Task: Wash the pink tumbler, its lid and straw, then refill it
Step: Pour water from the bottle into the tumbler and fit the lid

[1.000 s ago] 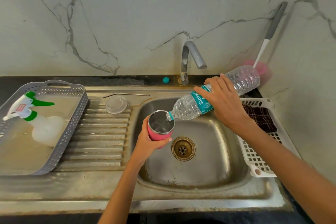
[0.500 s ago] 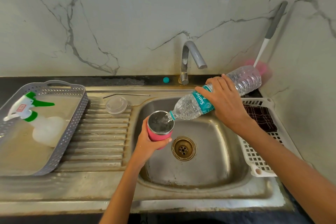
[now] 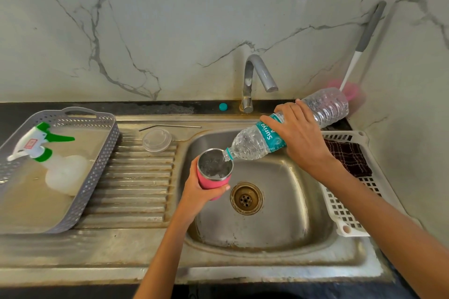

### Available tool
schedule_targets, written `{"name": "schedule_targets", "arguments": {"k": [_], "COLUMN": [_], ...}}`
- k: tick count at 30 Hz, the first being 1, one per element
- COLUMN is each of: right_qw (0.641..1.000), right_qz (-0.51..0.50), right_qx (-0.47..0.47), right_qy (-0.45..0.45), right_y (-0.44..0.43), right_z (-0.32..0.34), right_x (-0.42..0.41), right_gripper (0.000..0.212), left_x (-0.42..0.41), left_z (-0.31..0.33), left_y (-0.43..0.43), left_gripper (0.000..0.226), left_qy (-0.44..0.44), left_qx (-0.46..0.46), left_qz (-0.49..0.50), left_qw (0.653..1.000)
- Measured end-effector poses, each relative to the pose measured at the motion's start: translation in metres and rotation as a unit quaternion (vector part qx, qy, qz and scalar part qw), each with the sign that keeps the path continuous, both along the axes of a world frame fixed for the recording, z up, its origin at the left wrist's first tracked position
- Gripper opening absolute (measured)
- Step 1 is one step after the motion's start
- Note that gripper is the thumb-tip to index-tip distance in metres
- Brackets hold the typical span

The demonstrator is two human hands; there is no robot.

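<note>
**Refill in progress: bottle to tumbler, over the sink basin.**

L hand (image 3: 197, 194) wraps fingers and thumb round the pink tumbler (image 3: 211, 181), held upright above the sink (image 3: 286, 221) basin, just left of the drain (image 3: 246, 198). R hand (image 3: 299, 137) grips the tilted plastic water bottle (image 3: 252, 147) at mid-body, over the label. The neck sits at the tumbler's far rim, water running in. Vs. the prior frames: hand and bottle pos. nearly unchanged, but the water inside the tumbler now reads higher and churned. Judgement: wash steps appear done, fill part-way; exact level can't be told. Lid (image 3: 157, 140) and metal straw (image 3: 170, 126) lie on the drainboard (image 3: 136, 182), apart from the tumbler, not yet refitted. Teal bottle cap (image 3: 223, 106) sits on the ledge by the tap (image 3: 252, 75). Risk: overfill if tilt isn't eased.
</note>
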State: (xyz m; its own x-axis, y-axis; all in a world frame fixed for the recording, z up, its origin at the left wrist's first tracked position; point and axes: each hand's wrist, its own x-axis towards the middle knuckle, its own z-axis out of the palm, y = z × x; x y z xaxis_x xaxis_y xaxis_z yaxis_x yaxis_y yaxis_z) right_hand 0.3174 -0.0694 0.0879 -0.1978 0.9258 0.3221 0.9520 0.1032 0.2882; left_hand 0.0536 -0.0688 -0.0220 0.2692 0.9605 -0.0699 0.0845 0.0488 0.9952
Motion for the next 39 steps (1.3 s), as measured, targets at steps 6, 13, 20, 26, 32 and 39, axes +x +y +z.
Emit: {"name": "schedule_targets", "arguments": {"k": [6, 13, 20, 26, 32, 39], "right_qw": [1.000, 1.000, 1.000, 0.998, 0.991, 0.966], "right_qz": [-0.010, -0.018, -0.010, -0.017, -0.028, -0.035], "right_qx": [-0.007, -0.010, -0.004, 0.003, 0.002, -0.069], "right_qy": [-0.009, -0.010, 0.014, 0.057, 0.129, 0.247], "right_y": [0.002, 0.002, 0.001, 0.000, -0.003, -0.007], "right_z": [-0.001, 0.002, -0.003, -0.010, -0.014, -0.017], "right_x": [0.000, 0.000, 0.000, -0.003, -0.017, -0.049], "right_gripper": [0.098, 0.098, 0.095, 0.097, 0.092, 0.088], "left_x": [-0.001, -0.001, -0.002, -0.007, -0.019, -0.034], "left_z": [-0.002, -0.003, -0.001, 0.005, 0.013, 0.025], "left_y": [0.003, 0.003, 0.001, 0.000, -0.001, -0.001], "left_gripper": [0.091, 0.090, 0.090, 0.093, 0.098, 0.093], "left_qy": [0.005, 0.007, -0.003, -0.020, -0.038, -0.062], "left_qx": [-0.002, 0.000, 0.000, 0.012, 0.014, 0.028], "left_qz": [0.008, 0.007, 0.008, 0.018, 0.044, 0.071], "left_qw": [1.000, 1.000, 1.000, 1.000, 0.998, 0.995]}}
